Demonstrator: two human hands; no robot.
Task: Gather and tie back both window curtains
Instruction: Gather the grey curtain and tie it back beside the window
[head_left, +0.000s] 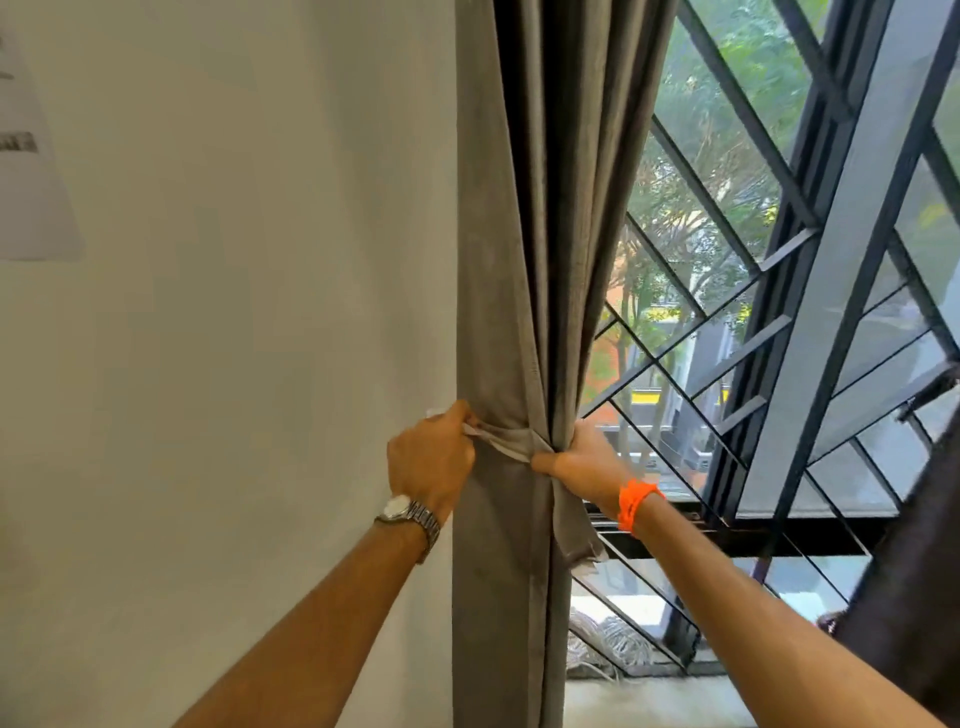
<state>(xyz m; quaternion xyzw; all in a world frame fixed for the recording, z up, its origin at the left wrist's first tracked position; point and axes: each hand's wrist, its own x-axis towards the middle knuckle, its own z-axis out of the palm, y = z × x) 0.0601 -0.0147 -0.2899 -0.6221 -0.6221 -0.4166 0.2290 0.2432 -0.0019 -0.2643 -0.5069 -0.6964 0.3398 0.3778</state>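
The grey curtain (524, 260) hangs gathered into a narrow bunch at the left edge of the window (779, 291), against the white wall (234, 312). A fabric tie-back (511, 441) crosses its front at waist level. The left hand (431, 457) is closed, pinching the wall-side end of the tie-back. The right hand (584, 460) is closed around the window side of the bunch, thumb pressed on the band; a loose tail (574, 525) hangs below it.

Step in hand, as judged: securing the tie. Keep the bunch compressed with the right hand while the left draws the band taut. Fasten before releasing either grip, or the folds are likely to spread. A dark fabric (904, 571) at the right edge may be the second curtain; this cannot be confirmed.
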